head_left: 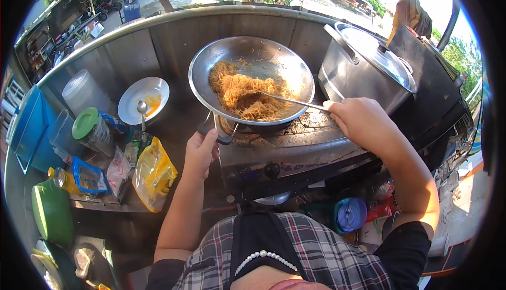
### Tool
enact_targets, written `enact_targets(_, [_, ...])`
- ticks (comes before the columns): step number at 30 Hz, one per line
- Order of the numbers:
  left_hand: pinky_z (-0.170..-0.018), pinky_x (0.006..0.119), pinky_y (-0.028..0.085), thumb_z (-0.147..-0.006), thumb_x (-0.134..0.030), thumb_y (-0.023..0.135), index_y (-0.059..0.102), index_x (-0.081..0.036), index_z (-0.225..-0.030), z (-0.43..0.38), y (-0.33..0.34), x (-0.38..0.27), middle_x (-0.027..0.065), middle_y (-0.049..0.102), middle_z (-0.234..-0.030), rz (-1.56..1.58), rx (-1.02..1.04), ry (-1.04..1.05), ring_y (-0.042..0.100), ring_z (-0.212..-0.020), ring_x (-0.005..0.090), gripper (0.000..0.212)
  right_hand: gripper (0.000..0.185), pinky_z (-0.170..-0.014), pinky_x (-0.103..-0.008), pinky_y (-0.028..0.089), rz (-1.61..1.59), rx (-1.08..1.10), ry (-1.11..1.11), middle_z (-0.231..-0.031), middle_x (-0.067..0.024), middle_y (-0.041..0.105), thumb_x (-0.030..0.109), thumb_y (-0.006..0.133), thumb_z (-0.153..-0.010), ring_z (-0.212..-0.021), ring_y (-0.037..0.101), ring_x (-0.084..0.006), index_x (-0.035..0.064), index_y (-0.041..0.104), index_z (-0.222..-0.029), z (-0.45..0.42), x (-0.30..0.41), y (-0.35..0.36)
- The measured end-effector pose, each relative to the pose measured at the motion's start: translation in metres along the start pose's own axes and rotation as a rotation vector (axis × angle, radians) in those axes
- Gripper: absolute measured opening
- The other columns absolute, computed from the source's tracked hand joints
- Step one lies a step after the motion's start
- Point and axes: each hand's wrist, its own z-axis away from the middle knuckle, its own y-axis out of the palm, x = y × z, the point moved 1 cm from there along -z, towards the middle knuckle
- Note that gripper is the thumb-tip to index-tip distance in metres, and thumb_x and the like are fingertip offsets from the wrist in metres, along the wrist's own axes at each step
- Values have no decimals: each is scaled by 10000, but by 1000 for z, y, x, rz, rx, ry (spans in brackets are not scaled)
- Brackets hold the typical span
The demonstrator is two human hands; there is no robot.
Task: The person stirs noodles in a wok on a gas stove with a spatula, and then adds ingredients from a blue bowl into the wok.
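Observation:
A wide metal wok (292, 62) sits on a gas stove (284, 151), with a heap of orange-brown thin noodles (245, 88) in its lower left half. My left hand (202, 147) is closed on the wok's black side handle (223, 137). In my right hand (354, 120) is the end of a long metal spatula or ladle (294, 101); its head is sunk in the noodles and hidden. Left of the wok lies a white plate (128, 100) with orange residue and a metal spoon (141, 108) on it.
A large lidded metal pot (348, 76) stands close at the right. On the left are a green-lidded jar (86, 124), a clear container (85, 92), a yellow plastic bag (154, 175), an oil bottle (67, 180) and a blue tub (33, 128). A metal wall (174, 37) runs behind the wok.

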Motion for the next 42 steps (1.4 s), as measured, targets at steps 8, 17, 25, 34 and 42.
enact_targets(8, [-405,176,299,-853,-262,577,551,-61,-845,3,-5,0,-15,486,-591,-12,-16,0,433,-462,61,203,211,-716,-386,481,-195,36,270,-832,-151,635,153,507,-825,-787,608,-304,57,641,-957,-31,-44,-44])
enact_targets(17, [-365,179,268,-858,-273,577,530,-86,-820,0,-2,1,-19,474,-531,-3,-18,3,425,-409,64,196,203,-681,-408,461,-57,81,-46,-742,-203,600,122,539,-789,-711,576,-363,45,636,-950,-8,-25,-27])
enact_targets(25, [-367,183,272,-860,-261,567,525,-83,-816,0,-1,0,-9,475,-530,-11,-23,15,432,-411,71,187,215,-661,-429,453,-162,23,-79,-730,-150,610,148,543,-767,-718,592,-333,54,642,-933,33,-38,-61])
enact_targets(34, [-369,192,279,-852,-252,572,502,-70,-797,-2,2,-4,-11,439,-518,-25,-8,2,406,-402,79,203,203,-706,-415,469,-99,-260,-118,-802,-137,631,154,532,-784,-762,601,-318,45,636,-921,-40,-45,1])
enact_targets(42, [-389,182,286,-857,-275,556,567,-54,-892,-2,-1,-1,-21,475,-551,-46,-7,4,436,-439,60,223,198,-685,-425,452,-101,-3,-4,-758,-173,608,196,516,-808,-746,586,-343,44,633,-857,-21,-22,5])
